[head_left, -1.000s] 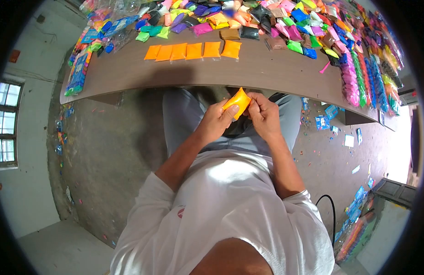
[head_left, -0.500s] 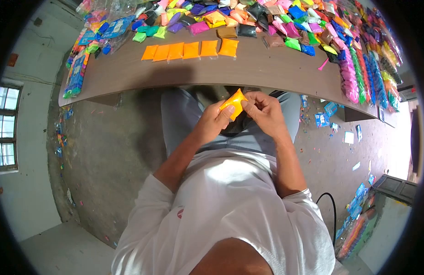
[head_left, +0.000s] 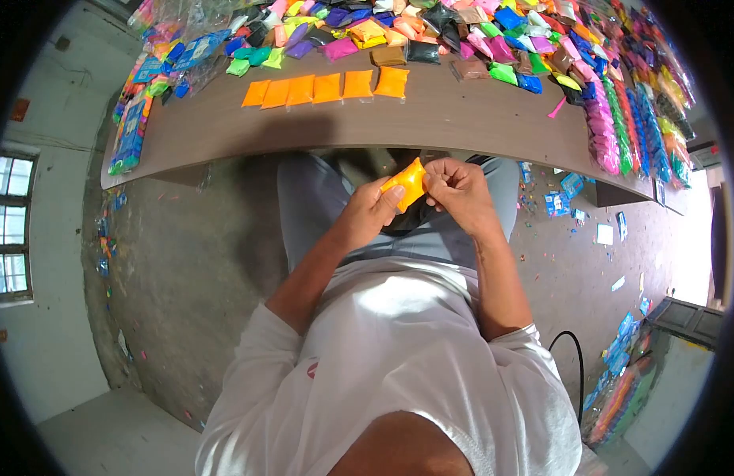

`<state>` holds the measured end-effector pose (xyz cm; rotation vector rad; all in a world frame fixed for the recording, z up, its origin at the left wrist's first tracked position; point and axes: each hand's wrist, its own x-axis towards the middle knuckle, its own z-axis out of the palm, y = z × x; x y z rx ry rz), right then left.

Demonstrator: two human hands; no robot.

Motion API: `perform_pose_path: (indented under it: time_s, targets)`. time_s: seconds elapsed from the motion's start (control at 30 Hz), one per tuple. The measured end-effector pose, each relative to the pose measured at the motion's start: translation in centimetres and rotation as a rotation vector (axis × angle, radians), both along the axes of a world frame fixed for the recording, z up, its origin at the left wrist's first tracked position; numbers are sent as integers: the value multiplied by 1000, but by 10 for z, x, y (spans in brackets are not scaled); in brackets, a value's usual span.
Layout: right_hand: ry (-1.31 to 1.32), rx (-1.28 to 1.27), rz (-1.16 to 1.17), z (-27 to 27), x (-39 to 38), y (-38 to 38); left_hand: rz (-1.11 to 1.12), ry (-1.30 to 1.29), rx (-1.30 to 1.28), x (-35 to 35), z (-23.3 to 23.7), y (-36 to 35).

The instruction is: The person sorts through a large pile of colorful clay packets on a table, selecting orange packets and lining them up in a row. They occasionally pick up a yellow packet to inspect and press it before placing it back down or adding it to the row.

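Observation:
A shiny orange packet (head_left: 407, 186), plump and soft-looking, is held over my lap just below the table edge. My left hand (head_left: 372, 208) is closed round its left side, thumb pressed on top. At the packet's right edge, the fingers of my right hand (head_left: 462, 190) are pinched together, their tips touching its corner. Several flat orange packets (head_left: 327, 87) lie side by side in a row on the brown table (head_left: 430, 123).
A heap of small coloured packets (head_left: 367, 32) covers the table's far side. Long bagged strips of packets (head_left: 603, 135) lie at the right, and a multicoloured pack (head_left: 129, 135) at the left. Blue wrappers (head_left: 557, 204) litter the floor, near a black cable (head_left: 577, 365).
My right hand's fingertips have shifted slightly at the orange packet's right edge, and the packet has turned a little. The view has moved slightly; the row on the table is unchanged.

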<state>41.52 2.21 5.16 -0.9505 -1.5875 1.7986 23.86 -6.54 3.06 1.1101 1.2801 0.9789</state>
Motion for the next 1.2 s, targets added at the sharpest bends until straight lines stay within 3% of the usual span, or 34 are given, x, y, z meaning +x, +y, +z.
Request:
perform_pose_path:
  time_s: [0.37,0.57,0.73,0.87,0.93,1.03,1.2]
  targets:
    - [143,-151,-65,-2,-4,-5,27,18,21,2,11,0]
    - [111,28,-70,-19,-5,-7,-47,156,142,-1,1,-2]
    - [-76,364,-83,-5,-9,-17,-40,138,237,4,3,1]
    - [-17,360,-59,-13,-6,-12,5,74,160,4,6,0]
    - [207,87,72,-1,-2,-9,1,45,101,2,5,1]
    - [245,-45,-27,10,-4,-15,17,-11,41,-1,10,0]
    - [29,76,15,-2,-3,-10,-62,-94,27,-1,16,1]
